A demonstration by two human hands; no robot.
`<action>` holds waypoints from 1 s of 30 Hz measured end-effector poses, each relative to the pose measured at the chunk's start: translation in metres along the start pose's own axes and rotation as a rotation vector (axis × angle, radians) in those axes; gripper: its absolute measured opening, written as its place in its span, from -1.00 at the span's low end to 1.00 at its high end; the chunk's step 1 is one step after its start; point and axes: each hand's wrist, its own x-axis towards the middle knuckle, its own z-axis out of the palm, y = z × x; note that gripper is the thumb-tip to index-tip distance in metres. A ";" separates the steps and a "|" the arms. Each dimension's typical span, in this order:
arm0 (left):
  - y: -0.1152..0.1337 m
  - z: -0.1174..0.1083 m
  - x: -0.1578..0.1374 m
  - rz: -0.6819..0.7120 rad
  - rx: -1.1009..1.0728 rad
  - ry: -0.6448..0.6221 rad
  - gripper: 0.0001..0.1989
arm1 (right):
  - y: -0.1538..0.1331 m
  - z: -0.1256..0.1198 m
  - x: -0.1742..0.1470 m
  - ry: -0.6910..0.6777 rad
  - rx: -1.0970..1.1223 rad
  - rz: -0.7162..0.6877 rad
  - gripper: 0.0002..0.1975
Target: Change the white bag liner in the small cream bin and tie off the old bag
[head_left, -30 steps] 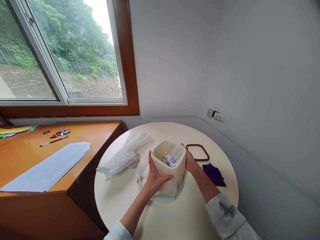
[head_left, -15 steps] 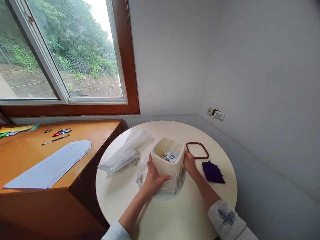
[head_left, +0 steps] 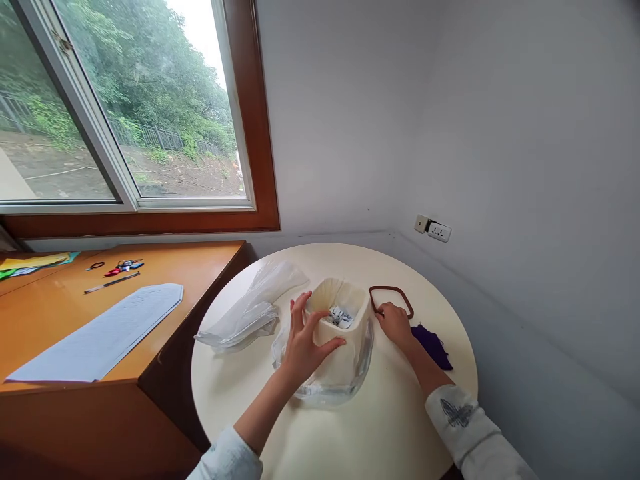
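A small cream-coloured bin point(head_left: 334, 353) stands upright on the round table, with a clear plastic bag point(head_left: 361, 375) bunched around its lower part and crumpled printed paper point(head_left: 342, 317) inside. My left hand point(head_left: 306, 347) is at its near left rim, thumb and fingers spread apart; whether the fingertips touch the rim is hard to tell. Right of the bin, my right hand point(head_left: 395, 323) has its fingers closed on the near left part of a brown rounded-square ring point(head_left: 406, 299). Dark purple cloth point(head_left: 434, 347) lies beside that wrist, partly covered by it.
A crumpled white plastic bag point(head_left: 250, 313) lies on the left of the round table point(head_left: 350, 440). An orange-brown desk point(head_left: 210, 267) adjoins at left, bearing written sheets point(head_left: 105, 333), a pen point(head_left: 111, 283) and keys point(head_left: 125, 267). A wall socket point(head_left: 439, 231) is behind at right.
My right hand has left the bin's side and taken hold of the brown ring, which has shifted slightly left. My left hand has loosened from the bin's side and risen toward its rim.
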 end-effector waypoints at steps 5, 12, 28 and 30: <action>-0.003 0.017 0.013 0.002 0.036 0.008 -0.72 | -0.007 -0.016 0.018 0.090 0.081 0.016 -0.83; 0.006 0.010 0.042 0.000 0.014 0.120 -0.89 | -0.048 -0.085 0.043 0.252 0.302 -0.114 -0.75; -0.024 -0.044 0.116 -0.225 0.060 -0.317 -0.57 | -0.108 -0.150 0.011 -0.208 0.180 -0.690 -0.86; -0.022 -0.050 0.115 -0.187 0.087 -0.424 -0.66 | -0.108 -0.152 0.010 -0.248 0.179 -0.702 -0.85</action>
